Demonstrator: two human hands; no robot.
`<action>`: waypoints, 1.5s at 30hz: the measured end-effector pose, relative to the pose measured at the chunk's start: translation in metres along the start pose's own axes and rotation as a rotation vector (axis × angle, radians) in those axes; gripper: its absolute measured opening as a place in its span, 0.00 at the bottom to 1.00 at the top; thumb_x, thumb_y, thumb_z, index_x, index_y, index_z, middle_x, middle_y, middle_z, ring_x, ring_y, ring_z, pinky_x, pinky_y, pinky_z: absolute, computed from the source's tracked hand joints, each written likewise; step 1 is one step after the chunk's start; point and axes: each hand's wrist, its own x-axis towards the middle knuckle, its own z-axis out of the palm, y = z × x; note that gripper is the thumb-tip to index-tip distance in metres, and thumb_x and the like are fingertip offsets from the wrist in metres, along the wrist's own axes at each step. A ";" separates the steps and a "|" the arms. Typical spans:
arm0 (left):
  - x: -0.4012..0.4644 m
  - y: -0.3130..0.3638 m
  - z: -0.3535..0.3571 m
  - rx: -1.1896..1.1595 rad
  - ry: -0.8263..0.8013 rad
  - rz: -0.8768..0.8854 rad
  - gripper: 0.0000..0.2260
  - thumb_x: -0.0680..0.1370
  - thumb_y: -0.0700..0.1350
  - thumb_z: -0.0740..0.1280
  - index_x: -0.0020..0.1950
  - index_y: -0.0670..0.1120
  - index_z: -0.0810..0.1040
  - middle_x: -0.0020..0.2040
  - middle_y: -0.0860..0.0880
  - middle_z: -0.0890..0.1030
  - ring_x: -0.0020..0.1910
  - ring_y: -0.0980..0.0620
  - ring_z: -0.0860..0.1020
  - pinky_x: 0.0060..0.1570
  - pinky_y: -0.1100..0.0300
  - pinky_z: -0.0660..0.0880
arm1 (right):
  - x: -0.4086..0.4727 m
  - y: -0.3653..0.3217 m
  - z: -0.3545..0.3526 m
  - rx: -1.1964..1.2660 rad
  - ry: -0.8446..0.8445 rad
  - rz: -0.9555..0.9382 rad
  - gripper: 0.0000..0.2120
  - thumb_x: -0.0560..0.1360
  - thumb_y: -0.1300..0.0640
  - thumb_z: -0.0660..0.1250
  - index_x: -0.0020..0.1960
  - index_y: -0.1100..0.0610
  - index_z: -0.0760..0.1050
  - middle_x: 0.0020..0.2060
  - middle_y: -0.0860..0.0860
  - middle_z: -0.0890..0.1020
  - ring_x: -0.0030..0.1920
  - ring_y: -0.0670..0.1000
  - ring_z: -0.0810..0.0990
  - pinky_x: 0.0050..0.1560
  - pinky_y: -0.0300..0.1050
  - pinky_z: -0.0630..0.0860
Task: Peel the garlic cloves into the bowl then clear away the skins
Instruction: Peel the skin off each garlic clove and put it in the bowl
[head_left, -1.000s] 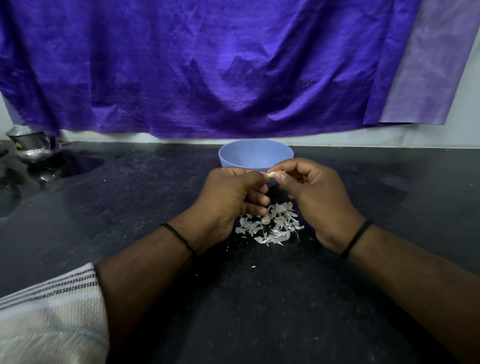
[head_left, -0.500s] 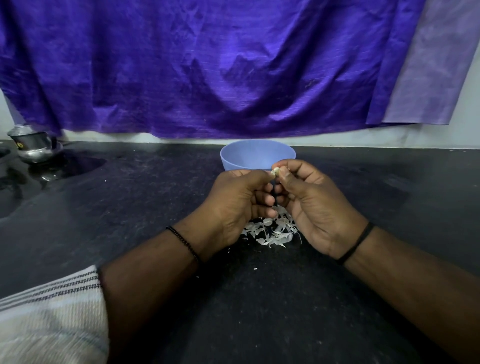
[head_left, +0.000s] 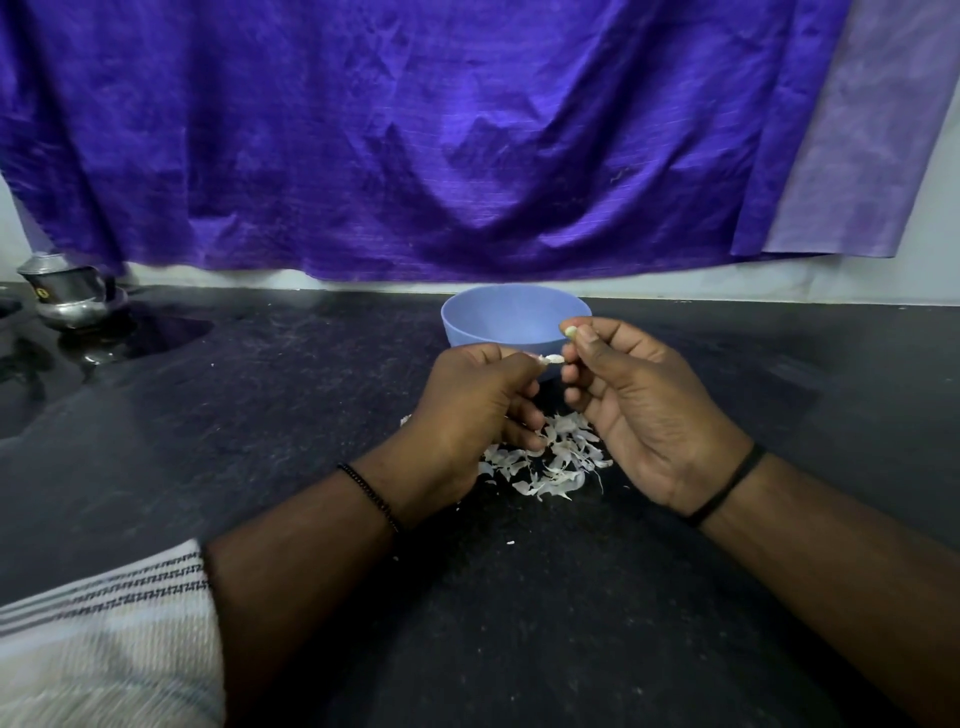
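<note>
A light blue bowl (head_left: 483, 319) stands on the black counter just beyond my hands; its inside is hidden from this angle. My right hand (head_left: 644, 410) pinches a small pale garlic clove (head_left: 570, 329) between thumb and forefinger, right in front of the bowl's near rim. My left hand (head_left: 478, 410) pinches a white flake of garlic skin (head_left: 551, 359) at its fingertips, a little below and left of the clove. A heap of white garlic skins (head_left: 553, 462) lies on the counter under and between both hands.
A steel pot (head_left: 70, 293) sits at the far left of the counter (head_left: 260, 415). Purple cloth (head_left: 415, 140) hangs on the wall behind the bowl. A tiny white crumb (head_left: 510, 543) lies nearer to me. A striped sleeve (head_left: 104, 639) shows at bottom left.
My hands, joined on the clove before, have pulled apart: the right lifted the clove toward the bowl's rim while the left kept a torn-off skin flake.
</note>
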 end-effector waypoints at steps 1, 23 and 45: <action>0.000 0.000 0.000 0.001 0.003 0.001 0.06 0.79 0.37 0.67 0.42 0.39 0.76 0.34 0.45 0.75 0.25 0.52 0.74 0.22 0.60 0.74 | 0.000 0.000 -0.001 -0.024 0.011 0.006 0.06 0.79 0.63 0.64 0.50 0.57 0.80 0.35 0.48 0.80 0.35 0.44 0.76 0.37 0.37 0.73; 0.002 -0.001 -0.005 0.136 0.057 0.115 0.07 0.80 0.37 0.66 0.41 0.38 0.76 0.29 0.48 0.75 0.25 0.52 0.74 0.22 0.60 0.72 | -0.001 -0.006 -0.004 -0.136 -0.071 0.172 0.05 0.76 0.64 0.69 0.51 0.64 0.79 0.35 0.53 0.80 0.33 0.46 0.79 0.30 0.36 0.78; 0.007 -0.002 -0.017 0.744 0.147 0.341 0.14 0.78 0.48 0.70 0.34 0.46 0.77 0.25 0.53 0.77 0.25 0.61 0.73 0.32 0.61 0.71 | 0.002 -0.005 -0.010 -0.296 0.043 0.022 0.03 0.75 0.63 0.72 0.46 0.63 0.81 0.36 0.55 0.82 0.31 0.47 0.78 0.29 0.39 0.78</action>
